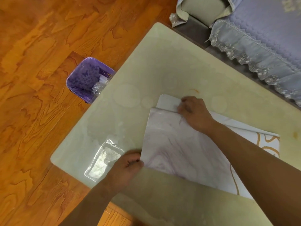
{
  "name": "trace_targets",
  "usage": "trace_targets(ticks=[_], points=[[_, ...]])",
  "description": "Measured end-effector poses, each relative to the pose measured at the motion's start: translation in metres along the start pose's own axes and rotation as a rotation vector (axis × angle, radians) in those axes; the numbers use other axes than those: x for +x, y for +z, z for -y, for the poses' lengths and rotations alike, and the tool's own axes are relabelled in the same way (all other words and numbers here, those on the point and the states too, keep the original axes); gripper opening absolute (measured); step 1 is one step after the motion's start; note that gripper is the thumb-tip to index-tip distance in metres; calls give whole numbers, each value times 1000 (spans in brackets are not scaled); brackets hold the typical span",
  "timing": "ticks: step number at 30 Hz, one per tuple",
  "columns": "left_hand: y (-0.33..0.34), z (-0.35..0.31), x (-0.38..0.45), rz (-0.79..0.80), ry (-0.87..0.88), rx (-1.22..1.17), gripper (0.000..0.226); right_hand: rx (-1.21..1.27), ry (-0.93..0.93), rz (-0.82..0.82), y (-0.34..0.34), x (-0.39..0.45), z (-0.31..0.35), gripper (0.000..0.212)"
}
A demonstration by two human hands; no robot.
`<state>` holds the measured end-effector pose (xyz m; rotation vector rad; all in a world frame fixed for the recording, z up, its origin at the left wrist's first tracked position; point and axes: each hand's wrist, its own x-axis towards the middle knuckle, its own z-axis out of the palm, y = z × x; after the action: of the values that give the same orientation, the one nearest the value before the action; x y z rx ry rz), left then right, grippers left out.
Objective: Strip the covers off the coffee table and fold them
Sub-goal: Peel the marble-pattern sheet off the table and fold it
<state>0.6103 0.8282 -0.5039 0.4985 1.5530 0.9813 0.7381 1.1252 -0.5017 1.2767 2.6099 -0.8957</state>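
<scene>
At nine o'clock a purple bin is seen on the wooden floor, just beside the edge of the coffee table. Toward seven o'clock a folded clear cover lies flat on the table near its corner. Right of it, the left hand is curled round the near corner of the marbled cover, which is pinched between thumb and fingers. At the centre, the right hand is pressed with bent fingers on the far fold line, where an edge seems to be pinched, though the fingertips are partly hidden. The cover is spread across the table from centre toward four o'clock, already doubled over. The layers could be judged likely to slip out of line if one corner is pulled harder than the other, and a crooked crease would be set. At one o'clock a lace-trimmed sofa cover is visible.
</scene>
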Motion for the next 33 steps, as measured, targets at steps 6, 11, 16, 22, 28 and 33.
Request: trace_targets(ticks=[6,11,16,22,28,33], points=[[6,2,1,-32,87,150,21,46,118,-63,4,38,29,13],[-2,10,-11,18,202,197,20,57,175,-90,10,47,35,3],[-6,20,-6,18,324,377,20,-60,-13,-229,20,37,36,6],[-6,30,0,24,359,469,33,229,211,-101,13,49,39,12],[-6,28,-6,-42,523,552,25,454,389,-74,10,53,42,23],[-12,40,-9,-32,544,683,17,472,420,-109,12,52,46,17]])
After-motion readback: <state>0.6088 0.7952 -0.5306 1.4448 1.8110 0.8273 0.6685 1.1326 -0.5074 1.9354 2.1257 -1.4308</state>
